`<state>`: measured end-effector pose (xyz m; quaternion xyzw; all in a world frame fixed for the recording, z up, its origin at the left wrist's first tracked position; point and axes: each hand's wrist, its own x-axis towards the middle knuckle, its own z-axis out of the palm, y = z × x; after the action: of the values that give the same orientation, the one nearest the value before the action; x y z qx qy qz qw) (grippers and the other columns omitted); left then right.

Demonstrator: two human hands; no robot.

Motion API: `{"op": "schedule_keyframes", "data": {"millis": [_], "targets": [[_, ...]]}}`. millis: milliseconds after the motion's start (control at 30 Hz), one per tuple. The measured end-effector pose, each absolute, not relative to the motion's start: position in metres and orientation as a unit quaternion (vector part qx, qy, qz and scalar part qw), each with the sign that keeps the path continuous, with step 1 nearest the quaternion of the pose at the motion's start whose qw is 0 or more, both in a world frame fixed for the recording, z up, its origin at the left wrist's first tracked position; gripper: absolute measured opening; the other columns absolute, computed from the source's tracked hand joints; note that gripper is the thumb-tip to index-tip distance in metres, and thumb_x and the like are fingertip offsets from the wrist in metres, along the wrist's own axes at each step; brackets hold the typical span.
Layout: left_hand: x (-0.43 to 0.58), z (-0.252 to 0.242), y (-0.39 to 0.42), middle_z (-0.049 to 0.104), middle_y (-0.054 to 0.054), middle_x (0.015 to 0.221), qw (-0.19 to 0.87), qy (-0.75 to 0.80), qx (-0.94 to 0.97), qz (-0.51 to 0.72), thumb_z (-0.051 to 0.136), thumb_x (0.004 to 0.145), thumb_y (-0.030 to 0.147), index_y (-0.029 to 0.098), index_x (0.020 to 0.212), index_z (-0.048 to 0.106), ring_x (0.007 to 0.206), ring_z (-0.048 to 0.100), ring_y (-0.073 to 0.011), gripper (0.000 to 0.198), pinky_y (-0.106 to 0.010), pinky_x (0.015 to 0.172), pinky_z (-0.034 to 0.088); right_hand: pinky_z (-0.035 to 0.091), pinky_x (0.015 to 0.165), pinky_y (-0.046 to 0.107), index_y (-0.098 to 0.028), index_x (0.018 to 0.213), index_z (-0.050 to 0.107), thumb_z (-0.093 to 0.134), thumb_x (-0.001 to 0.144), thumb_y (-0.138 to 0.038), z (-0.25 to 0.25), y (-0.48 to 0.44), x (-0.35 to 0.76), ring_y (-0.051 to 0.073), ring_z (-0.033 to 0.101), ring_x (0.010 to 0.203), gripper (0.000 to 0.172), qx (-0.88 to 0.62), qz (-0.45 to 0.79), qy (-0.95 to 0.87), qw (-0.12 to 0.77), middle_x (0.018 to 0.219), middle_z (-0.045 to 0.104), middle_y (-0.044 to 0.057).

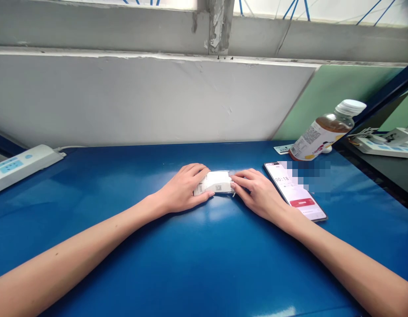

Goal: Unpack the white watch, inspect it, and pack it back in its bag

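My left hand wraps its grip around the left end of the white box; my right hand pinches the right end. The box lies flat on the blue tabletop, centre. Opposed holds likely prevent sliding. A phone lies just right.

- One box, in the grip.
- One phone, right of the grip.
- One bottle, beyond the phone.
- Two power strips: left strip, right strip.
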<state>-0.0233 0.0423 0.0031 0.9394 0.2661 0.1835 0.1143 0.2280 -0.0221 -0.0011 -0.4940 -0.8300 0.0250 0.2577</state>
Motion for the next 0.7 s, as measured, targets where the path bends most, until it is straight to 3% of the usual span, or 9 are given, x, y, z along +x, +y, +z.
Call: {"op": "schedule_keyframes", "data": {"millis": [67, 167, 233, 400, 700], "targets": [[-0.0238, 0.0028, 0.0427, 0.059, -0.016, 0.127, 0.115, 0.264, 0.939, 0.187, 0.057, 0.094, 0.045, 0.015, 0.126, 0.054, 0.122, 0.053, -0.0326, 0.044, -0.047, 0.103, 0.044, 0.054, 0.093, 0.049, -0.016, 0.109, 0.072, 0.051, 0.099, -0.026, -0.0007, -0.0217, 0.2285, 0.031, 0.061, 0.109, 0.025, -0.490, 0.022, -0.829, 0.267, 0.116, 0.070, 0.015], [-0.0237, 0.0032, 0.0424, 0.061, -0.016, 0.126, 0.112, 0.263, 0.940, 0.189, 0.057, 0.094, 0.043, 0.015, 0.126, 0.055, 0.122, 0.054, -0.0329, 0.043, -0.047, 0.103, 0.044, 0.046, 0.107, 0.054, -0.016, 0.108, 0.072, 0.055, 0.097, -0.028, -0.0022, -0.0212, 0.2302, 0.036, 0.042, 0.138, 0.024, -0.487, 0.018, -0.829, 0.275, 0.137, 0.059, 0.019], [-0.0231, 0.0037, 0.0418, 0.061, -0.016, 0.126, 0.106, 0.263, 0.940, 0.189, 0.058, 0.093, 0.043, 0.015, 0.125, 0.055, 0.122, 0.054, -0.0334, 0.043, -0.048, 0.103, 0.045, 0.042, 0.111, 0.057, -0.016, 0.108, 0.072, 0.056, 0.096, -0.027, -0.0041, -0.0211, 0.2315, 0.038, 0.033, 0.145, 0.023, -0.490, 0.030, -0.830, 0.264, 0.145, 0.052, 0.020], [-0.0217, 0.0042, 0.0410, 0.062, -0.018, 0.126, 0.095, 0.263, 0.941, 0.189, 0.059, 0.091, 0.046, 0.014, 0.125, 0.057, 0.122, 0.055, -0.0356, 0.047, -0.049, 0.102, 0.045, 0.039, 0.113, 0.059, -0.017, 0.109, 0.070, 0.059, 0.094, -0.026, -0.0071, -0.0209, 0.2333, 0.037, 0.029, 0.148, 0.020, -0.489, 0.078, -0.832, 0.249, 0.147, 0.051, 0.019], [-0.0241, 0.0043, 0.0421, 0.062, -0.017, 0.128, 0.090, 0.250, 0.946, 0.186, 0.061, 0.089, 0.045, 0.014, 0.127, 0.057, 0.123, 0.054, -0.0355, 0.050, -0.050, 0.104, 0.044, 0.041, 0.111, 0.062, -0.019, 0.105, 0.068, 0.067, 0.089, -0.024, -0.0055, -0.0189, 0.2349, 0.037, 0.036, 0.145, 0.017, -0.459, 0.122, -0.835, 0.279, 0.148, 0.052, 0.018]]}}
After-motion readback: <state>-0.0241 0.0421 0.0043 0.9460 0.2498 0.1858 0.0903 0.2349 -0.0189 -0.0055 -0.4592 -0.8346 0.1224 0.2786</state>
